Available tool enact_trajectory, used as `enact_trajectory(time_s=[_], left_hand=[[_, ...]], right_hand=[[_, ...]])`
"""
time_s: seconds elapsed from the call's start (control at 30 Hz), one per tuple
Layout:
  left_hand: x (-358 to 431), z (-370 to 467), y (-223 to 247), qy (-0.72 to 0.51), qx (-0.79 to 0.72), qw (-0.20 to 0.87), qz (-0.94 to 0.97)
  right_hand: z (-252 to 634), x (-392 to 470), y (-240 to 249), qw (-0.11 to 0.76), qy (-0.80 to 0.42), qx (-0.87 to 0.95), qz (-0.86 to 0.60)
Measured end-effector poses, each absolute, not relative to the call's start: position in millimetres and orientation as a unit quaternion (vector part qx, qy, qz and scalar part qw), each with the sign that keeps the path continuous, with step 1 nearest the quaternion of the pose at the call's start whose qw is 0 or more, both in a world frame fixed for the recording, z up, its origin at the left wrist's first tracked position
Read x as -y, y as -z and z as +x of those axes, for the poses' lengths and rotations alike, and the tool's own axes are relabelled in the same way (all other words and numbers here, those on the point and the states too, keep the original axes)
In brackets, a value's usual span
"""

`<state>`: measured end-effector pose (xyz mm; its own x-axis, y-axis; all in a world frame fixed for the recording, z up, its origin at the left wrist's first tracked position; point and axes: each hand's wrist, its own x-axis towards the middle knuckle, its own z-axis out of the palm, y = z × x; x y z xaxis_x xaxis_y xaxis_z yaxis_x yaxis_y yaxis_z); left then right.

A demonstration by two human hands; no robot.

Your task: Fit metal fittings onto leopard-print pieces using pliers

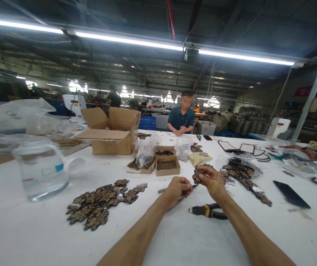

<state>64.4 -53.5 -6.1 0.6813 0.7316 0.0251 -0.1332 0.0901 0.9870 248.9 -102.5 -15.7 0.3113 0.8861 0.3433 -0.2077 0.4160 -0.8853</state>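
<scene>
My right hand (213, 181) pinches a small leopard-print patch (196, 176) with a dark scalloped edge, held up above the table. To its left my left hand (177, 190) is closed, thumb against fingers; whatever they hold is hidden. A slim grey tool (162, 190) shows on both sides of that hand; I cannot tell whether it is gripped or lies beneath. Pliers (206, 211) with black and yellow handles lie under my right wrist. Leopard-print pieces form one pile (97, 203) on the left and another (241, 173) on the right.
Small cardboard trays (168, 170) of tiny parts stand ahead, with a large open carton (111, 146) behind. A clear water jug (43, 175) is at left, a dark flat slab (291, 194) at right. Across the white table (158, 240) sits a person (182, 118), hands together.
</scene>
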Motion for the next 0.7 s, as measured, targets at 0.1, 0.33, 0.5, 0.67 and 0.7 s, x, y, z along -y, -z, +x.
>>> enact_trajectory(time_s=[0.1,0.33,0.5,0.67,0.7], left_hand=[[54.8,63.1,3.6,-0.311,-0.231,0.705,0.594],[57.1,63.7,2.7,-0.303,-0.205,0.732,0.575],[57.1,63.6,1.8,-0.302,-0.197,0.745,0.561],[58.6,62.5,-2.0,-0.3,-0.174,0.758,0.552],[58.9,62.5,-2.6,-0.299,-0.172,0.76,0.551]], right_hand=[[247.1,101.4,16.1,0.729,-0.39,0.428,-0.366],[239.7,102.0,14.8,0.747,-0.427,0.393,-0.325],[235.7,103.5,13.9,0.749,-0.446,0.384,-0.304],[235.4,103.1,13.3,0.749,-0.454,0.378,-0.301],[235.4,103.2,13.1,0.747,-0.456,0.38,-0.298]])
